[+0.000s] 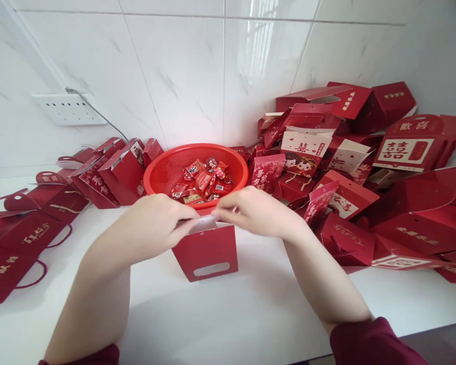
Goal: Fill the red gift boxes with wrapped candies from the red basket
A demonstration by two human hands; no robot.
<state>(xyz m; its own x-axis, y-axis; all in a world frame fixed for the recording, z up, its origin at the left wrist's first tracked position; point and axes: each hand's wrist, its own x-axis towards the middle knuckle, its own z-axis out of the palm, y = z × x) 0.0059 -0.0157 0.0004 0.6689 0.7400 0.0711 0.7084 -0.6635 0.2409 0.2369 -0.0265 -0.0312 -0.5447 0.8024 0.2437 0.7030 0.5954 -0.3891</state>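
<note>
A red paper gift box [207, 248] with a rounded slot low on its front stands upright on the table before me. Its top is open and shows a white inside. From the left, my left hand [161, 218] pinches the box's far upper edge between thumb and fingers. On the same edge my right hand [251, 210] is closed from the right, its fingertips near those of the left. Just behind the box sits a red plastic basket [150, 175], with several red-wrapped candies [203, 182] in it. The hands cover part of the box's rim.
A heap of red gift boxes [304, 157], some with white panels, fills the right side of the white table [220, 324]. More red boxes [117, 172] stand at the left, several with cord handles. Behind is a tiled wall with a socket strip [68, 109] and cable.
</note>
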